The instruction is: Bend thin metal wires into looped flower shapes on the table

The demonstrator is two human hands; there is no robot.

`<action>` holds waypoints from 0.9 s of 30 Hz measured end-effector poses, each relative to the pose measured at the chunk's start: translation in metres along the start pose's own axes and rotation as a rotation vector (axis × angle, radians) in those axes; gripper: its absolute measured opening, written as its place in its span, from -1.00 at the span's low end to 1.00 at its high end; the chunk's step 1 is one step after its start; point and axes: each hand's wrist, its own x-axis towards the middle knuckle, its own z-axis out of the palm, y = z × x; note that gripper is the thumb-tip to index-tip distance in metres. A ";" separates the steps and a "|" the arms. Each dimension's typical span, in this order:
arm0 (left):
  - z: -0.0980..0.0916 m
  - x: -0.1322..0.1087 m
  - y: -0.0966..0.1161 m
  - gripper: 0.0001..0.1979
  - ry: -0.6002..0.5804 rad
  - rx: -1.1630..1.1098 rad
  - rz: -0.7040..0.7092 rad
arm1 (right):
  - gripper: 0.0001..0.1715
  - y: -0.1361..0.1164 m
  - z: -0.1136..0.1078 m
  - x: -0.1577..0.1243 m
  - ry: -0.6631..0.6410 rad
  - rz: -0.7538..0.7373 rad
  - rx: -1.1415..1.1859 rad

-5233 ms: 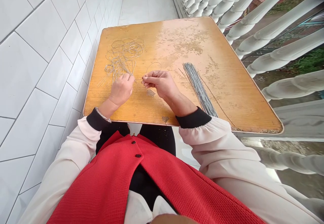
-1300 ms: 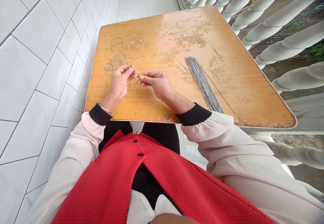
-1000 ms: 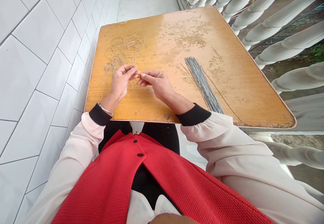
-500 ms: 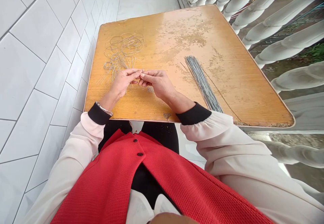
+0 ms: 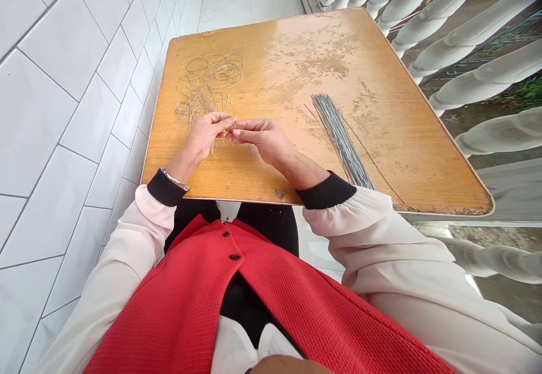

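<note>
Left hand (image 5: 206, 135), right hand (image 5: 263, 139): fingertips meeting above surface (image 5: 296, 58), each grip pinched on what seems a thin wire (image 5: 230, 132), barely visible. Looped wires (image 5: 209, 80): heap just beyond left hand. Straight wire bundle (image 5: 339, 134): right of right hand, apart.

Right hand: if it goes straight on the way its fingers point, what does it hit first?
The left hand. The right hand points toward the person's left, and its fingertips sit right at the left hand's fingertips, apparently touching. Beyond that, roughly in line, lies the pile of wire loops.
</note>
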 end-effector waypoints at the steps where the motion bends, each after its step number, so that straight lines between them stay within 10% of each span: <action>1: 0.000 0.000 0.000 -0.85 -0.002 0.015 0.005 | -0.94 0.000 -0.001 0.000 0.003 0.004 -0.007; 27: 0.003 -0.002 0.003 -0.94 0.179 0.075 0.065 | -0.67 -0.001 -0.001 0.000 0.133 0.041 0.009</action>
